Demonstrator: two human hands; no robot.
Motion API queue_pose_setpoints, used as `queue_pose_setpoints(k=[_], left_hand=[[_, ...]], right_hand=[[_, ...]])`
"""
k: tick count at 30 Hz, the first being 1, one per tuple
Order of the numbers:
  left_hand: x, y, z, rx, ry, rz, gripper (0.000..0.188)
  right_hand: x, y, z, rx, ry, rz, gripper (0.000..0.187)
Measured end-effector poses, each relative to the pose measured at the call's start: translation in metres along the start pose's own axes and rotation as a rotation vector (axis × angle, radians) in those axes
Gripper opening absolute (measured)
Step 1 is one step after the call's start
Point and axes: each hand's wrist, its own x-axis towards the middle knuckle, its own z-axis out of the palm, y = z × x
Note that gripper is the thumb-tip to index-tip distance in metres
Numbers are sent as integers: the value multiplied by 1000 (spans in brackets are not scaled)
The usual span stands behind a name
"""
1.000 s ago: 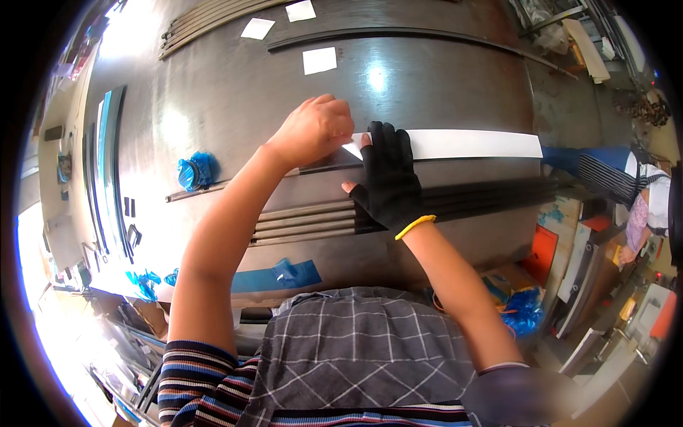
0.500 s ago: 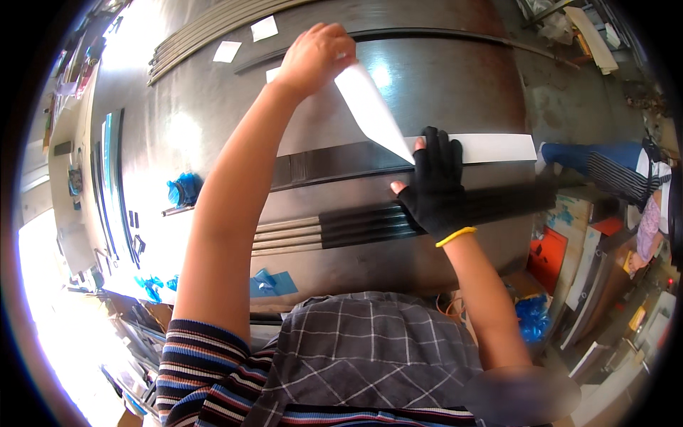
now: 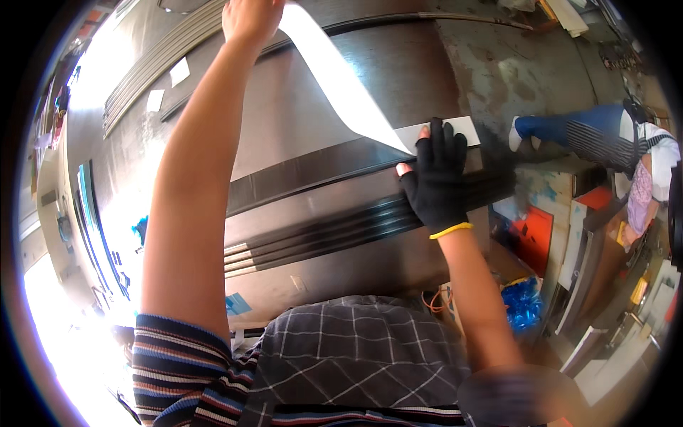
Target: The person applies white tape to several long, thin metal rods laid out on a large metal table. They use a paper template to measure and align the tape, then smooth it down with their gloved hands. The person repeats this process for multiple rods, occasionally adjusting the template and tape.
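Note:
My left hand is closed on the upper end of a long white film strip, at the top edge of the view. The film stretches taut and slanting down to a long dark flat bar, where it folds back on itself. To the right of that fold, white film still covers the bar's end. My right hand, in a black fingerless glove with a yellow wristband, lies flat on the bar beside the fold. Its fingers are stretched out.
Several dark rods lie nearer to me on the metal table. Pale rods and small white squares lie at far left. Another person's blue-trousered leg shows at right, near stacked panels and an orange sheet.
My left hand has pulled the film farther up and left, so the loose length is longer. My right hand stays pressed flat on the bar. The view has shifted.

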Motion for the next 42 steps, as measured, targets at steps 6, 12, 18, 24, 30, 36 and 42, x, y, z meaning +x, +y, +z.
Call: queue_pose_setpoints(k=[6,12,18,24,30,36,42], left_hand=[[-152,77,-95,-532,-184,607,57],[-179,118,-104,-427,-483,730,18],[-131,138,-72,-382,-274,841,8],[-79,166,-37,-298,-179,712,8],[-124,215,-52,-410,-283,822,26],[-144,226,-52,-597,-478,917,13],[-133,240,-30,-480,-477,798,4]], right_hand=[[0,1,-2,97,-7,66,76],[2,4,-6,173,-26,68,80],[1,27,-11,153,-51,89,81],[-7,80,-6,266,-73,267,84],[-2,81,-18,82,-34,198,81],[-2,84,-17,120,-38,199,83],[-7,105,-19,124,-27,188,87]])
